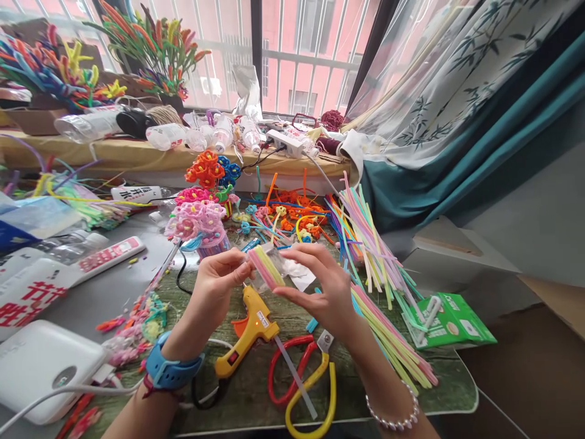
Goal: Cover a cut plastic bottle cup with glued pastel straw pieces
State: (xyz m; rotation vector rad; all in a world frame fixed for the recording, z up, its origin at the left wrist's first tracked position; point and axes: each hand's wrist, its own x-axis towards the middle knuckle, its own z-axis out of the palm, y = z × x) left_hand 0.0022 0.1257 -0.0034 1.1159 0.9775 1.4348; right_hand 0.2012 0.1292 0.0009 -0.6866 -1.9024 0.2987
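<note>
Striped piece (267, 268): fuzzy pink and yellow strips side by side; located mid-scene, raised above the surface (450, 378), between the two hands.
Left hand (214, 281): thumb and forefinger closed in a pinch at the left edge of the piece; blue watch (170, 369) on the wrist.
Right hand (325, 291): half open, thumb and fingers spread apart; thumb tip at the lower right end of the piece; firmness of hold cannot be determined. Beaded bracelet (395, 411) on the wrist.
Glue gun (250, 335): yellow, on the surface on the near side of the piece; nozzle pointing far; glue stick (295, 375) protruding from its rear.
Scissors (325, 342): one red handle, one yellow; beside the glue gun, to its right.
Loose strips (388, 335): pastel bundles, right of the right hand.
Flower bunches: pink (196, 216), orange (205, 169) and blue (229, 172), far left of the piece.
Green packet (457, 320): at the right, beside the strips.
White device (48, 372): near left, cable attached.
Power strip (284, 143): on the far sill, among plastic bottles (167, 136).
</note>
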